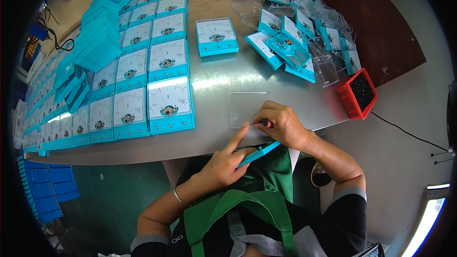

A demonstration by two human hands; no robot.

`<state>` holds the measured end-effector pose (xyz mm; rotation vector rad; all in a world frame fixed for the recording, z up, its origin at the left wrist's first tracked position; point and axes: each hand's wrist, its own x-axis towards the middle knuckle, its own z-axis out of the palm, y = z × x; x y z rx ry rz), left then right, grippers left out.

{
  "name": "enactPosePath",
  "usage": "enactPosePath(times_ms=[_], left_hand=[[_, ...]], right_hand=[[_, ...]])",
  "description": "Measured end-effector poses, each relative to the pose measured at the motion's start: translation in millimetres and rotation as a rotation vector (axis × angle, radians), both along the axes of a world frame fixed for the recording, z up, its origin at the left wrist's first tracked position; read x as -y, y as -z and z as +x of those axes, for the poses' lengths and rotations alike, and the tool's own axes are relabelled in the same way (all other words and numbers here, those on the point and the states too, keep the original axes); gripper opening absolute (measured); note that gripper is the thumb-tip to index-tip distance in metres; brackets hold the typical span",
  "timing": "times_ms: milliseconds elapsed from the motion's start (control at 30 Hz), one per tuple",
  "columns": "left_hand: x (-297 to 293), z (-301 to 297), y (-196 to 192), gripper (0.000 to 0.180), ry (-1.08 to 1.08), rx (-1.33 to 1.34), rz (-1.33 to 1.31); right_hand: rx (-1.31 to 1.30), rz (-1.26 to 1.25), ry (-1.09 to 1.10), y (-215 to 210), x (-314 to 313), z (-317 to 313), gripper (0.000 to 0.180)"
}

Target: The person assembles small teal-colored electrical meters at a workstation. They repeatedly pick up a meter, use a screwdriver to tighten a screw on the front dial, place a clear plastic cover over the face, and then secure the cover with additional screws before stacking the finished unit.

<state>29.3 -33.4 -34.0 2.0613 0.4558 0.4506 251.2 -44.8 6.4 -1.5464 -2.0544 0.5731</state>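
Note:
My left hand (pixel 223 164) is closed on a teal meter housing (pixel 259 154), held edge-on at the table's front edge, its thumb stretched toward the clear cover. In my right hand (pixel 282 124), closed fingers hold a small tool with a black and red handle (pixel 267 123); its tip is hidden. Just under the fingertips, a clear plastic cover (pixel 247 101) lies flat on the metal table. A single finished-looking panel meter (pixel 216 35), with white dial and teal base, stands farther back on its own.
Rows of panel meters (pixel 167 57) fill the left side, with stacked teal housings (pixel 99 43) on top. Back right lies a heap of meter parts (pixel 290 38) and clear covers (pixel 325 66). A red bin (pixel 343 101) of small black pieces sits at the right edge. Blue crates (pixel 50 185) stand lower left.

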Motion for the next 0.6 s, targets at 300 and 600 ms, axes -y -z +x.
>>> enactPosePath(times_ms=[300, 600], left_hand=[[-2, 0, 3, 0.035, -0.002, 0.002, -0.038], [-3, 0, 9, 0.036, 0.009, -0.006, -0.036]], right_hand=[[0.064, -0.012, -0.069, -3, -3, -3, 0.018], [0.243, -0.510, -0.103, -24, -58, 1, 0.022]])
